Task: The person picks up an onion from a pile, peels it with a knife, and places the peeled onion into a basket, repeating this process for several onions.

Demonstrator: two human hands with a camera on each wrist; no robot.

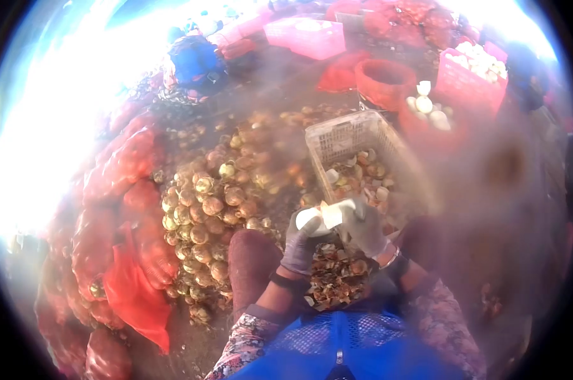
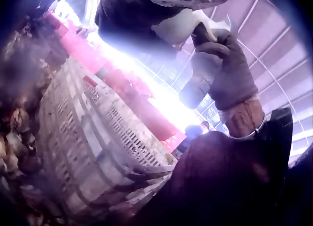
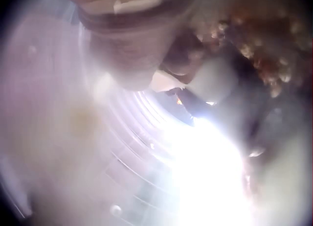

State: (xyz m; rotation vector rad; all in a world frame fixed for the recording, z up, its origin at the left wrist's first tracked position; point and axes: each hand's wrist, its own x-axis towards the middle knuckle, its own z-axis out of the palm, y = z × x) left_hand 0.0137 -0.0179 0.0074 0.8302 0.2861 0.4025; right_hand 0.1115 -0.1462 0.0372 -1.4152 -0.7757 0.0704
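My gloved left hand (image 1: pixel 298 246) grips a white, peeled onion (image 1: pixel 308 219) in front of my knees. Close against it, my gloved right hand (image 1: pixel 366 232) pinches a pale layer of onion skin (image 1: pixel 334 216) at the onion's right side. In the left wrist view the curled fingers of the right hand (image 2: pixel 227 69) meet the edge of the white onion (image 2: pixel 177 28). Blur and glare cover much of the right wrist view, where the onion (image 3: pixel 212 79) appears as a pale round shape. Whether the right hand also holds a blade, I cannot tell.
A slatted crate (image 1: pixel 346 133) with onion skins stands just ahead. Unpeeled onions (image 1: pixel 204 209) are heaped at the left, beside red mesh sacks (image 1: pixel 121 190). Peeled onions (image 1: pixel 429 111) and a full pink crate (image 1: pixel 473 79) stand at the back right. Loose skins (image 1: pixel 337 272) lie between my legs.
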